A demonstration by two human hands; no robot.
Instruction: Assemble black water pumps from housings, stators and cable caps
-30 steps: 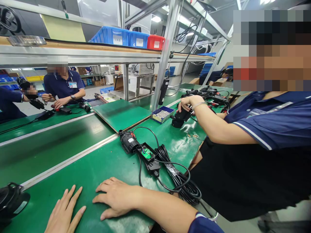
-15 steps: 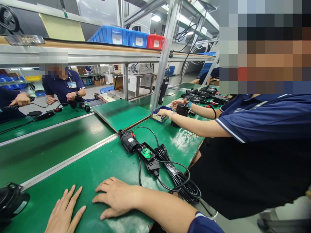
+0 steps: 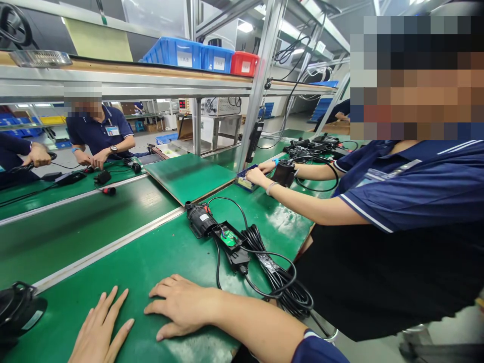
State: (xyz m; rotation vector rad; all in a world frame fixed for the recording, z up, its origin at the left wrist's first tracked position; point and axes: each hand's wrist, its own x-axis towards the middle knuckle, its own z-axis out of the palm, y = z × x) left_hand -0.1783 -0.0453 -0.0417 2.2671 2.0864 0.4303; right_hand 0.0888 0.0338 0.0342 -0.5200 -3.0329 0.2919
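Note:
My left hand (image 3: 99,330) lies flat on the green bench top (image 3: 159,257) at the bottom left, fingers stretched out and holding nothing. My right hand (image 3: 181,305) rests palm down beside it, fingers spread, also with nothing in it. Just beyond my right hand lies a black motor unit (image 3: 200,221) joined to an open black box with a green circuit board (image 3: 229,238). A coil of black cable (image 3: 282,282) lies to its right, close to my right forearm.
A co-worker in a navy shirt on my right reaches into a small blue tray of parts (image 3: 247,182) and holds a black part (image 3: 283,172). Two more people work across the green conveyor (image 3: 75,222). A black device (image 3: 17,310) sits at far left. Blue and red bins (image 3: 200,58) line the shelf.
My hands have stayed still on the bench. The co-worker on my right moved one hand from the black part to the blue tray. The people opposite shifted their hands and parts.

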